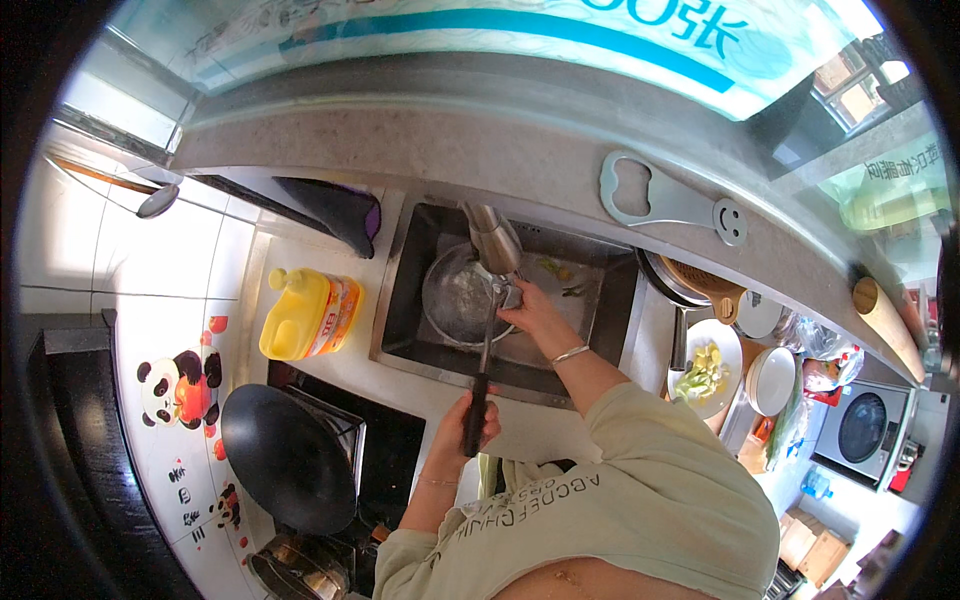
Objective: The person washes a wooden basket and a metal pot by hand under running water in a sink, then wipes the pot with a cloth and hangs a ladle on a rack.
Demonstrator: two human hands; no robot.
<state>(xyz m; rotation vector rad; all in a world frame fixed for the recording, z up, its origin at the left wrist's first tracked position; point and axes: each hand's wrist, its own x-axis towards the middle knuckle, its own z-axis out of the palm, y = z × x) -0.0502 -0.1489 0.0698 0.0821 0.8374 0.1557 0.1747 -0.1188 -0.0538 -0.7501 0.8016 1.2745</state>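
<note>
My left hand (457, 427) grips the black handle of a long metal-shafted kitchen utensil (487, 341), held over the front edge of the sink (615, 322). At the utensil's far end, my right hand (531, 306) holds a small greyish thing against it, just under the metal faucet head (496, 244). What that thing is and the shape of the utensil's head are hard to make out. Below them, a round metal basin (450, 292) with what looks like water sits in the sink. Green vegetable scraps (556, 270) lie on the sink floor beside it.
A yellow detergent jug (304, 315) stands left of the sink. A black wok (289, 457) rests on the stove, with a metal pot (300, 566) nearby. To the right are a plate of cut vegetables (705, 367), a white bowl (771, 381) and a pan (679, 330). A grey ledge (420, 142) runs behind the sink.
</note>
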